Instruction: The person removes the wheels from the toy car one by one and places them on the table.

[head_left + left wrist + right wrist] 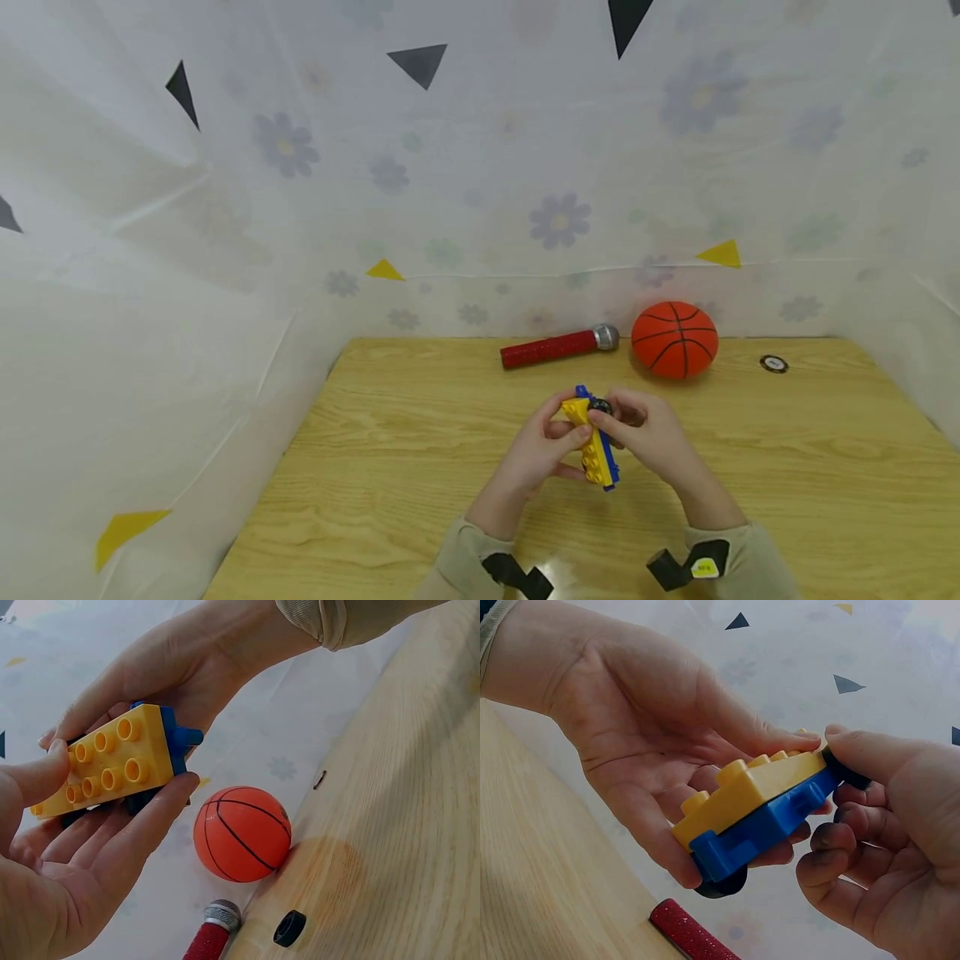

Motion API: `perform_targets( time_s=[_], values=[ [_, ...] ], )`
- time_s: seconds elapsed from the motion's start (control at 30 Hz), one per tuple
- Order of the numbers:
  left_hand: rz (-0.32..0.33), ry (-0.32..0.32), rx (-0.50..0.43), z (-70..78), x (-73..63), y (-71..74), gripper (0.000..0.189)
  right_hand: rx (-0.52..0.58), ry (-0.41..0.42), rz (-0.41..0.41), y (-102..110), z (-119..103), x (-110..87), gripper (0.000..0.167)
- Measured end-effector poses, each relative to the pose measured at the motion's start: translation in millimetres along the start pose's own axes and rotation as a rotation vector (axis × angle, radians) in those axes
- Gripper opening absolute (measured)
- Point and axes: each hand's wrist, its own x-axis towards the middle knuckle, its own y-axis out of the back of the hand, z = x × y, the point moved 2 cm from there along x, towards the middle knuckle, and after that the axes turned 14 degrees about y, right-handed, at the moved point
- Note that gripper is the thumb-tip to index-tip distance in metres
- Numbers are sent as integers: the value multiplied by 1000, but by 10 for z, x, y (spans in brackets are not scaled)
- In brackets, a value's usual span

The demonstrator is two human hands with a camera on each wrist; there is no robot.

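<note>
A toy car (pixel 597 458) of yellow studded brick on a blue base is held above the table by my left hand (pixel 536 446), thumb on the yellow side and fingers beneath. At its far end my right hand (pixel 648 425) pinches a black wheel (pixel 846 771) between thumb and fingers, against the blue base (pixel 780 817). Another black wheel (pixel 724 883) shows under the near end of the car. In the left wrist view the yellow brick (pixel 120 757) faces the camera, and the right hand (pixel 180 667) reaches behind it.
A loose black wheel (pixel 289 928) rests on the wooden table (pixel 375 467). Toward the back wall lie a red microphone (pixel 555 348) and an orange toy basketball (pixel 675 340), with a small round chip (pixel 774 364) to their right. White flowered sheeting (pixel 480 167) encloses the back and sides.
</note>
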Motion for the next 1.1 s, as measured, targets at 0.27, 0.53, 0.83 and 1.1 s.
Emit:
perform_targets(
  time_s=[0.27, 0.53, 0.83, 1.1],
  values=[
    [5, -3, -11, -20, 17, 17, 50, -9, -12, -15, -8, -34, 12, 24],
    [2, -7, -14, -33, 41, 15, 52, -11, -8, -15, 12, -36, 0, 22],
    [14, -6, -17, -42, 50, 10, 48, -12, -5, -10, 8, -40, 10, 25],
    [18, 8, -11, -26, 43, -12, 51, -33, 8, 9, 14, -42, 6, 24]
  ],
)
